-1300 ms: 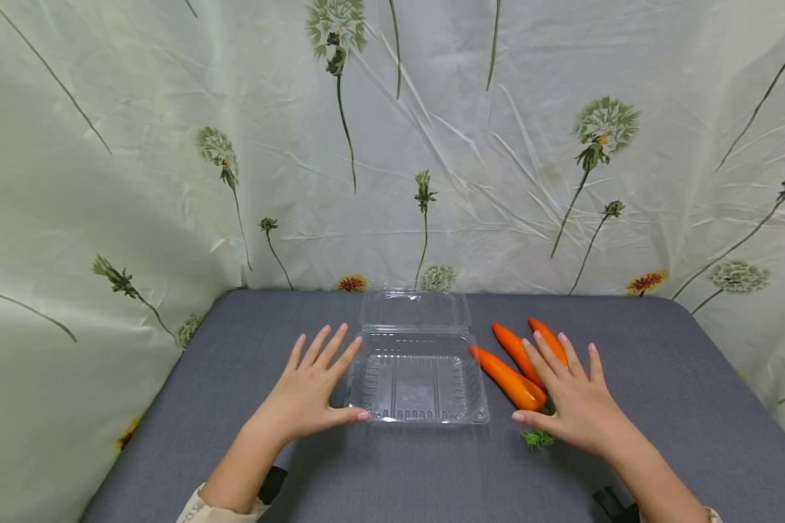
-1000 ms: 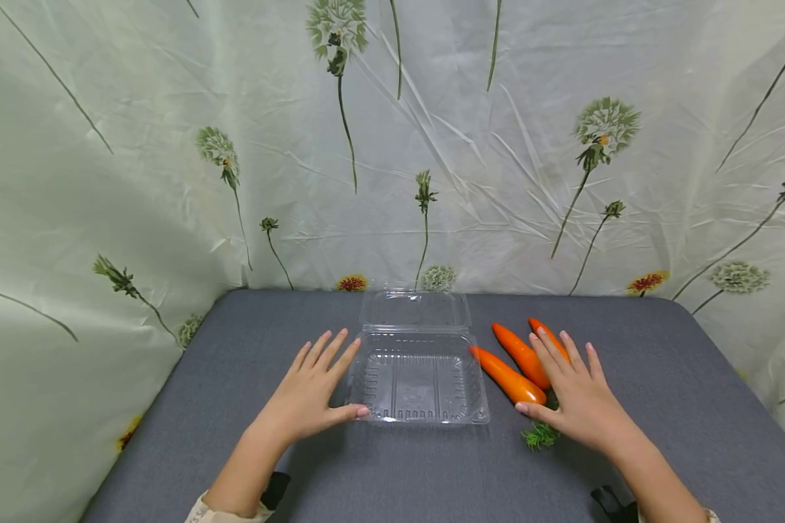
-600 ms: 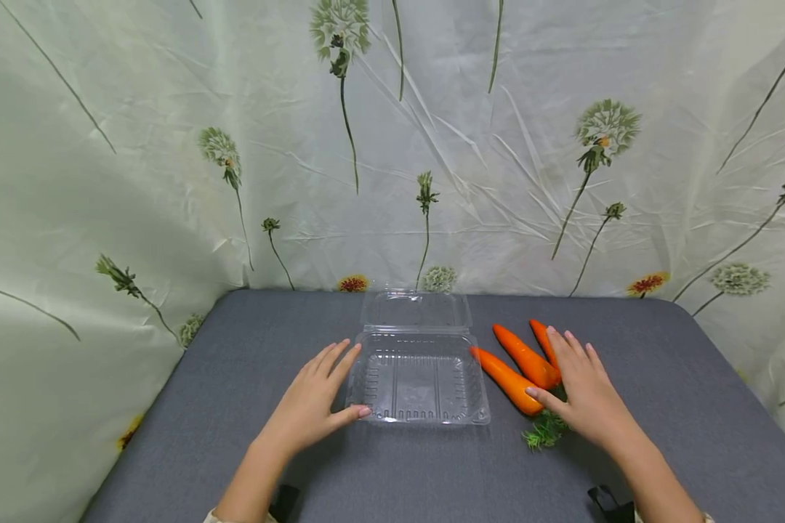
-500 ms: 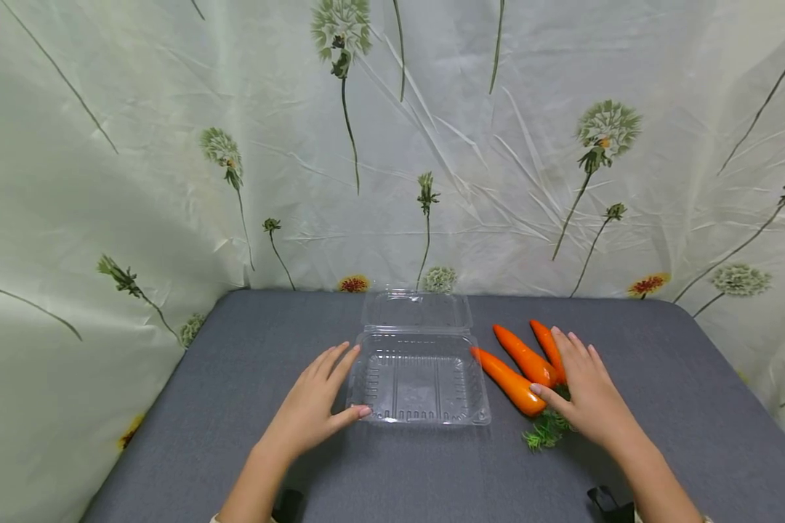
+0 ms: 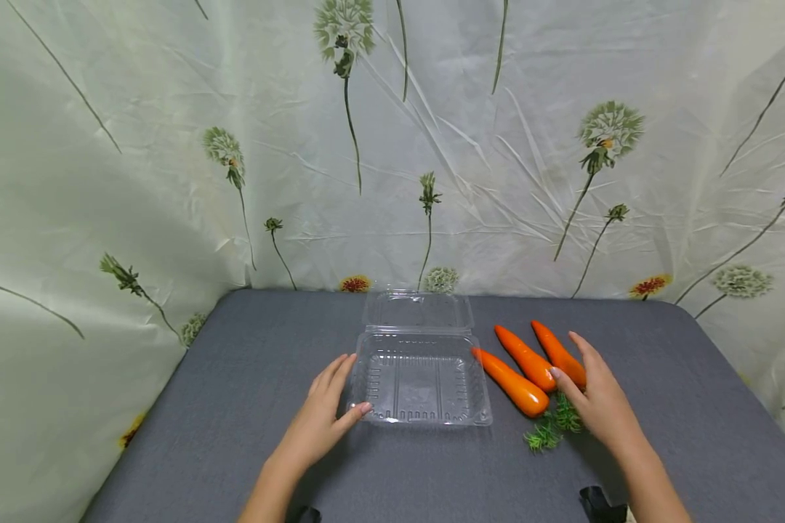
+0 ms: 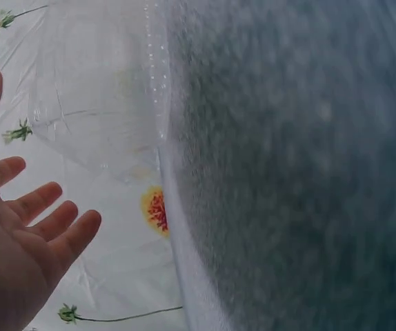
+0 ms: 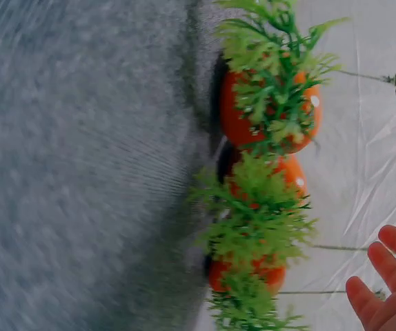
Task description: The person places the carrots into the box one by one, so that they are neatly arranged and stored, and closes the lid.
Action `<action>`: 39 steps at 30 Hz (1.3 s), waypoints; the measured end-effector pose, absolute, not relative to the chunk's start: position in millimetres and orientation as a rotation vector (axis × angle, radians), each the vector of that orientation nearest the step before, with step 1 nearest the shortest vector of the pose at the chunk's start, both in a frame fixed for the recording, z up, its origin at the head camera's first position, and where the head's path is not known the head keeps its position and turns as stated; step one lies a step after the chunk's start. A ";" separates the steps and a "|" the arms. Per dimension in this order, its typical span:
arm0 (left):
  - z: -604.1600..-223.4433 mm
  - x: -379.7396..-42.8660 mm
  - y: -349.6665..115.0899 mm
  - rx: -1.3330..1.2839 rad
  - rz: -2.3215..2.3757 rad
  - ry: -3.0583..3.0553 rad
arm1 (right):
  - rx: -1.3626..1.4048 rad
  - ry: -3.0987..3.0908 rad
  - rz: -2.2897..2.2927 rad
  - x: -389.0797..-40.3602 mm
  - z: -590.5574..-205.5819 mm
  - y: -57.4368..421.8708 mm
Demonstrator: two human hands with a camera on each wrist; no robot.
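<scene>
A clear plastic clamshell box (image 5: pixel 419 388) lies on the table with its lid (image 5: pixel 419 311) folded back. My left hand (image 5: pixel 320 414) is at the box's left side, thumb by the front corner, fingers relaxed and holding nothing. To the right of the box, three orange carrots (image 5: pixel 513 383) fan out, tips pointing away from me. Their green leafy tops (image 5: pixel 543 434) face me and fill the middle of the right wrist view. Beside the rightmost carrot (image 5: pixel 558 352), my right hand (image 5: pixel 598 399) has thumb and fingers apart with nothing in its grasp.
The table (image 5: pixel 268 327) has a grey cloth surface with rounded far corners. White curtain (image 5: pixel 288 145) printed with dandelions hangs behind and along the left side. A black wrist strap piece (image 5: pixel 602 505) shows below the right hand.
Both hands have gone from widely spread to more relaxed fingers. The right hand has shifted right, uncovering more of the carrots and their tops. Box and carrots stay where they were.
</scene>
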State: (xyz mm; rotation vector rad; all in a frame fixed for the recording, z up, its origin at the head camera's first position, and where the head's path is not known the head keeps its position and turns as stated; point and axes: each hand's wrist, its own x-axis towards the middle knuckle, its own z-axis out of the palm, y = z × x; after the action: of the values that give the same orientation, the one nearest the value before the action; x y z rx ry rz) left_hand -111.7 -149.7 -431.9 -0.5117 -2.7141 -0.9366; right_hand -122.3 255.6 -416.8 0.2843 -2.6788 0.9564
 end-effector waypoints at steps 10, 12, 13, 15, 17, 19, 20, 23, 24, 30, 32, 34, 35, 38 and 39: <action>-439.2 -111.1 -143.0 -0.435 -1.154 -2.699 | 0.163 -2.610 1.050 -128.9 -433.3 262.1; -440.7 -110.8 -142.7 -0.422 -1.178 -2.695 | 0.146 -2.593 1.072 -130.4 -436.1 263.8; -441.8 -110.6 -142.8 -0.414 -1.182 -2.696 | 0.139 -2.586 1.077 -131.1 -437.6 264.7; -443.5 -109.9 -142.8 -0.398 -1.200 -2.700 | 0.124 -2.578 1.084 -132.0 -440.5 266.9; -445.4 -109.1 -142.7 -0.387 -1.217 -2.707 | 0.107 -2.575 1.094 -132.4 -443.2 269.1; -447.1 -108.7 -142.6 -0.375 -1.244 -2.713 | 0.089 -2.578 1.108 -132.5 -445.7 270.7; -447.8 -108.4 -142.4 -0.371 -1.259 -2.713 | 0.080 -2.577 1.114 -132.6 -446.9 271.5; -450.7 -108.3 -142.5 -0.364 -1.290 -2.710 | 0.060 -2.574 1.131 -133.0 -450.6 273.2; -451.4 -108.2 -142.5 -0.361 -1.303 -2.708 | 0.052 -2.573 1.134 -133.2 -451.6 273.4; -453.9 -108.1 -142.5 -0.349 -1.361 -2.697 | 0.007 -2.608 1.163 -133.5 -456.6 274.7; -454.8 -108.3 -142.2 -0.348 -1.390 -2.688 | -0.005 -2.627 1.161 -133.1 -458.1 274.9; -456.2 -108.8 -142.0 -0.350 -1.423 -2.674 | -0.016 -2.631 1.173 -133.0 -460.2 275.2; -457.2 -109.0 -142.0 -0.350 -1.441 -2.665 | -0.023 -2.631 1.177 -133.0 -461.3 275.3; -460.3 -109.9 -141.9 -0.348 -1.504 -2.628 | -0.052 -2.628 1.185 -133.5 -464.4 275.5; -461.1 -110.1 -141.8 -0.347 -1.533 -2.610 | -0.064 -2.623 1.194 -133.8 -465.2 275.7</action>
State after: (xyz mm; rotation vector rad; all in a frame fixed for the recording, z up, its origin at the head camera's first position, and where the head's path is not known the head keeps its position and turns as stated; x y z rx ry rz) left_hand -110.1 -141.8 -461.1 -0.3470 -2.6104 -1.5329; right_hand -133.8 275.7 -465.2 -0.0642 -2.6229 1.1943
